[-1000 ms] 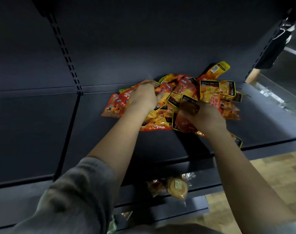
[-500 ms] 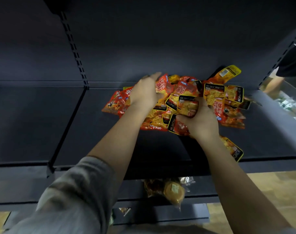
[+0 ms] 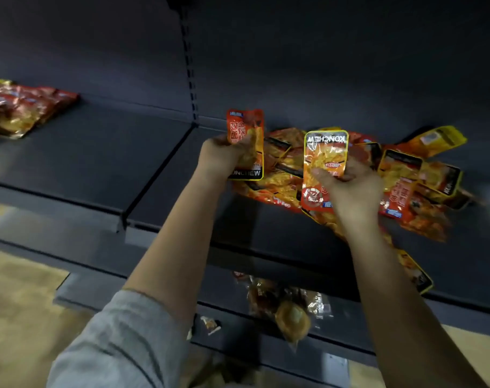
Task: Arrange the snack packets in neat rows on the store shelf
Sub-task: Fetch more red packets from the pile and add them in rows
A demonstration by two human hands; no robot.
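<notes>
Left hand (image 3: 221,155): one packet (image 3: 246,144) is gripped upright, above the shelf (image 3: 103,163).
Right hand (image 3: 350,189): second packet (image 3: 323,166) is pinched, over the pile (image 3: 406,186).
Obscured: pile's print is blurred.

Dim, shadowed shelving, glare on foil, soft motion blur, wide-angle bending at edges.

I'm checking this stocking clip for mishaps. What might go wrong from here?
One packet juts past the shelf edge under the right forearm, so it may get knocked off. The left hand and right hand each hold a packet lifted from the loose pile, which might slide as more come out.
</notes>
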